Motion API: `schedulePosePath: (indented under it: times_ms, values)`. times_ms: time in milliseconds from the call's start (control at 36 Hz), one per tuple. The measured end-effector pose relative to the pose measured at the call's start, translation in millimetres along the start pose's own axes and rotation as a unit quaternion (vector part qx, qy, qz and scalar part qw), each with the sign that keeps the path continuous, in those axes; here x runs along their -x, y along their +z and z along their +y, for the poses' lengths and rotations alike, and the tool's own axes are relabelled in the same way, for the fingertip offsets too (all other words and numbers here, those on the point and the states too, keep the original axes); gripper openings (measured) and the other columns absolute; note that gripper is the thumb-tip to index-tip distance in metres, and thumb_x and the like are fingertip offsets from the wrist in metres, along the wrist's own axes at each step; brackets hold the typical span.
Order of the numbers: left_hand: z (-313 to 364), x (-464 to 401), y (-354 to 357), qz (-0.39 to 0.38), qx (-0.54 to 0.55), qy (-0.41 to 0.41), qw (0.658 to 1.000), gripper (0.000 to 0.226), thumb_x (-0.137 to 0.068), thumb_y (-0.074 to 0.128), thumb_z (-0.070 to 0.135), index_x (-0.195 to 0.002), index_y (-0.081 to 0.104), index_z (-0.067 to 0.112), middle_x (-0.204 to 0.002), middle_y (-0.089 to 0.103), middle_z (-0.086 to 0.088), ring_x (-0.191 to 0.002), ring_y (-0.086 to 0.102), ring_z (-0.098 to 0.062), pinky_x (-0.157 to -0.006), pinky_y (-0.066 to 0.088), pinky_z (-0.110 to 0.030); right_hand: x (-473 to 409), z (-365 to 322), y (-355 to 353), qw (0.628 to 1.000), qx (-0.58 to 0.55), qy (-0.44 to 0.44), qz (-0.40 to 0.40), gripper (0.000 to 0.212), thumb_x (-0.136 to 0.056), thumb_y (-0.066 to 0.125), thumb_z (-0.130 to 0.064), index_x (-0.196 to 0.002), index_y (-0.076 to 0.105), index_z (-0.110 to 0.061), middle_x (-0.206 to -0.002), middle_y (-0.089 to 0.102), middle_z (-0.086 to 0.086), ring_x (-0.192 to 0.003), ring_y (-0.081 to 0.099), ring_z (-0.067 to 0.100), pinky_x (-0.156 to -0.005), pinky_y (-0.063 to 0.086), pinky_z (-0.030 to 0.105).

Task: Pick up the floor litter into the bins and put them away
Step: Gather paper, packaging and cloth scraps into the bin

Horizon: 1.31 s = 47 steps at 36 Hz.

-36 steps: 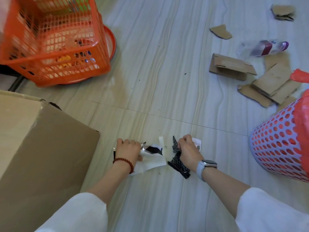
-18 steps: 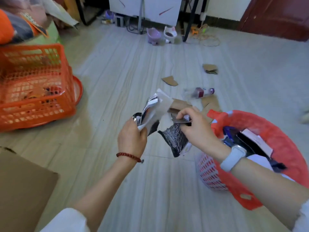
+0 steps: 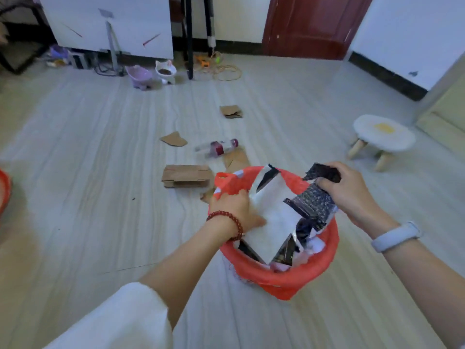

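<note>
A bin lined with a red plastic bag (image 3: 297,280) stands on the floor in front of me, with wrappers inside it. My left hand (image 3: 234,210) holds a white and silver wrapper (image 3: 271,212) over the bin's mouth. My right hand (image 3: 349,190) grips a black speckled wrapper (image 3: 314,200) above the bin's far right rim. On the floor beyond the bin lie a folded cardboard box (image 3: 186,176), a plastic bottle with a red label (image 3: 217,147) and torn cardboard pieces (image 3: 175,139).
A white stool (image 3: 382,137) stands to the right. Two pet bowls (image 3: 151,73), cables and a white board lean at the far wall. Another cardboard scrap (image 3: 230,111) lies farther off. A red rim (image 3: 3,190) shows at the left edge.
Both hands lifted the wrappers off the floor and carried them right, over the red-lined bin. My view rose, so the orange basket and the big cardboard box left the frame.
</note>
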<state>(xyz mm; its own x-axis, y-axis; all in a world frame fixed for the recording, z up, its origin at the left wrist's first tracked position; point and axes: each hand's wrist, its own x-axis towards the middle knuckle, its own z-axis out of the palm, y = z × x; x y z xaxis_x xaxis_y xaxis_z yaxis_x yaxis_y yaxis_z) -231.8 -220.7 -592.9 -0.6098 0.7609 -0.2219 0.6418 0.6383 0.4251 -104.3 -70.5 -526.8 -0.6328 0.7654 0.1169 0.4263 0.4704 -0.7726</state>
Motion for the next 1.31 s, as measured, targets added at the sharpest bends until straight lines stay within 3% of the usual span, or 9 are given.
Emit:
schedulePosePath:
  times_ms: [111, 222, 333, 417, 556, 750, 1000, 1139, 1306]
  values:
    - [2, 3, 9, 0.131, -0.053, -0.029, 0.990, 0.102, -0.066, 0.059, 0.071, -0.143, 0.015, 0.020, -0.145, 0.027, -0.001, -0.132, 0.027, -0.025, -0.101, 0.027, -0.047, -6, 3, -2, 0.999, -0.026, -0.013, 0.037, 0.026, -0.085, 0.059, -0.002, -0.111, 0.058, -0.003, -0.097, 0.056, 0.005, -0.091, 0.051, 0.016, -0.070, 0.039, 0.020]
    - [-13, 5, 4, 0.201, -0.009, -0.024, 0.979, 0.074, -0.081, 0.052, 0.056, -0.141, 0.021, 0.026, -0.149, 0.022, -0.002, -0.136, 0.020, -0.025, -0.110, 0.016, -0.051, -7, -3, 7, 0.995, -0.083, -0.048, 0.008, 0.030, -0.087, 0.058, -0.005, -0.117, 0.055, -0.006, -0.102, 0.056, 0.001, -0.094, 0.052, 0.013, -0.071, 0.040, 0.011]
    - [-33, 6, -1, 0.211, 0.104, -0.060, 0.970, 0.053, -0.091, 0.045, 0.033, -0.140, 0.028, 0.023, -0.150, 0.023, -0.002, -0.136, 0.024, -0.024, -0.110, 0.021, -0.049, -2, 4, 36, 0.974, 0.099, -0.153, -0.134, 0.043, -0.086, 0.057, -0.027, -0.128, 0.050, -0.017, -0.120, 0.057, 0.003, -0.115, 0.051, 0.020, -0.094, 0.036, 0.024]
    - [-44, 9, 9, 0.170, 0.172, -0.054, 0.969, 0.056, -0.094, 0.042, 0.028, -0.144, 0.022, 0.016, -0.152, 0.019, -0.005, -0.138, 0.024, -0.023, -0.109, 0.027, -0.050, 7, 23, 59, 0.918, 0.248, -0.181, -0.251, 0.072, -0.080, 0.035, -0.064, -0.144, 0.013, -0.042, -0.151, 0.026, 0.005, -0.141, 0.021, 0.027, -0.112, 0.022, 0.052]
    - [-53, 13, 35, 0.134, 0.215, -0.007, 0.967, 0.054, -0.096, 0.039, 0.019, -0.145, 0.019, 0.012, -0.151, 0.024, -0.008, -0.138, 0.025, -0.021, -0.112, 0.026, -0.034, 27, 50, 84, 0.839, 0.356, -0.186, -0.366, 0.078, -0.081, 0.038, -0.072, -0.132, -0.018, -0.060, -0.152, -0.030, -0.007, -0.140, -0.025, 0.032, -0.109, -0.004, 0.066]
    - [-57, 15, 43, 0.151, 0.240, 0.002, 0.959, 0.055, -0.094, 0.035, 0.005, -0.146, 0.018, 0.014, -0.149, 0.027, -0.009, -0.136, 0.028, -0.020, -0.106, 0.019, -0.018, 16, 71, 116, 0.779, 0.423, -0.140, -0.441, 0.077, -0.077, 0.036, -0.077, -0.131, -0.017, -0.062, -0.151, -0.031, -0.008, -0.138, -0.029, 0.034, -0.104, -0.005, 0.072]
    - [-57, 17, 43, 0.157, 0.241, -0.007, 0.958, 0.056, -0.094, 0.034, 0.006, -0.146, 0.018, 0.018, -0.148, 0.028, -0.007, -0.133, 0.032, -0.020, -0.102, 0.025, -0.021, 19, 83, 134, 0.758, 0.462, -0.111, -0.448, 0.077, -0.078, 0.034, -0.077, -0.136, -0.013, -0.056, -0.150, -0.034, -0.007, -0.137, -0.031, 0.034, -0.102, -0.006, 0.074]
    - [-58, 19, 38, 0.158, 0.242, -0.011, 0.957, 0.052, -0.094, 0.040, 0.012, -0.144, 0.026, 0.018, -0.144, 0.032, -0.007, -0.129, 0.037, -0.022, -0.107, 0.033, -0.034, 16, 61, 120, 0.789, 0.403, -0.113, -0.449, 0.069, -0.081, 0.039, -0.071, -0.137, 0.001, -0.058, -0.155, -0.022, -0.005, -0.141, -0.019, 0.037, -0.109, -0.002, 0.067]
    - [-61, 27, 9, 0.189, 0.226, -0.045, 0.955, 0.040, -0.093, 0.048, 0.022, -0.131, 0.047, 0.013, -0.135, 0.044, -0.007, -0.125, 0.042, -0.021, -0.103, 0.034, -0.031, 14, 6, 86, 0.876, 0.317, -0.087, -0.352, 0.039, -0.091, 0.035, -0.057, -0.122, 0.054, -0.042, -0.158, 0.007, 0.000, -0.146, 0.002, 0.027, -0.112, -0.001, 0.057]
